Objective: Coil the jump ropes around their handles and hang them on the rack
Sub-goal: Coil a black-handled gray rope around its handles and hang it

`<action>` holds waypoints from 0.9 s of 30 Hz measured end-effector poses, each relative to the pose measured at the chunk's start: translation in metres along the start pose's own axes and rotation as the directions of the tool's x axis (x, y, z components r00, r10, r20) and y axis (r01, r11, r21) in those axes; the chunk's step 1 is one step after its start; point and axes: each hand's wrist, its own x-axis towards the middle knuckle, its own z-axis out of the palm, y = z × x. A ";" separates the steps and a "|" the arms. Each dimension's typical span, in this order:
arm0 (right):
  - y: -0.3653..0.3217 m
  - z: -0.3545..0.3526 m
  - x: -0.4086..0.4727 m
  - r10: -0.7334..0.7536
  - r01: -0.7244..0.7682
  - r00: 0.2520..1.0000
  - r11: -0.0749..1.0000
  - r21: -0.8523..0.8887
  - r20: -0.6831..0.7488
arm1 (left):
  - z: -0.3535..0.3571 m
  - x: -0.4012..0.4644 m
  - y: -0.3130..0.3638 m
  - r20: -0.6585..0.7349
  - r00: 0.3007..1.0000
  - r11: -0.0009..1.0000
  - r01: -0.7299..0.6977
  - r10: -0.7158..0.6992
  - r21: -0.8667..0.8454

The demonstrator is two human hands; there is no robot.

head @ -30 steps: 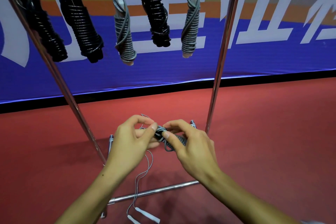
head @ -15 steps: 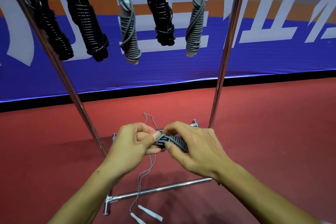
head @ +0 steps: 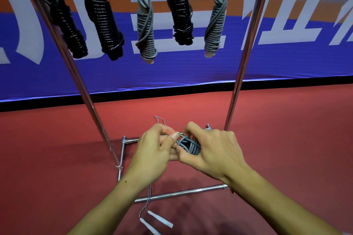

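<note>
While both hands meet low in front of the rack, the half-wound grey rope bundle sits between them.

Curled round it, the right hand grips the bundle, whose long axis seems to run left to right; the left hand pinches the cord at its left end. Loose cord trails down to two white handles on the near floor. Five coiled ropes hang far above, so hanging means lifting up and away.
</note>
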 end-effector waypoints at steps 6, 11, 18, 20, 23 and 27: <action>0.006 0.003 0.001 -0.101 0.102 0.995 0.992 -0.075 0.021 | -0.005 0.001 0.003 0.054 0.999 1.000 0.004 -0.005 0.029; 0.009 0.003 -0.001 -0.121 0.121 0.993 0.990 -0.076 0.007 | -0.011 0.002 0.005 0.150 0.984 0.993 0.101 -0.092 -0.055; 0.005 0.001 0.001 -0.085 0.093 0.994 0.990 -0.105 0.073 | -0.010 0.003 -0.002 0.131 0.983 0.992 0.126 -0.128 0.028; 0.002 0.000 0.001 -0.058 0.064 0.995 0.994 -0.090 0.076 | -0.011 0.003 0.001 0.113 0.984 0.991 0.133 -0.135 0.029; 0.001 -0.001 0.000 -0.021 0.027 0.995 0.997 -0.066 0.101 | -0.011 0.003 0.004 0.073 0.992 0.991 0.092 -0.099 0.094; 0.000 -0.002 0.000 -0.007 0.013 0.993 0.999 -0.045 0.117 | -0.014 0.004 0.005 0.034 0.999 0.971 0.001 -0.009 0.240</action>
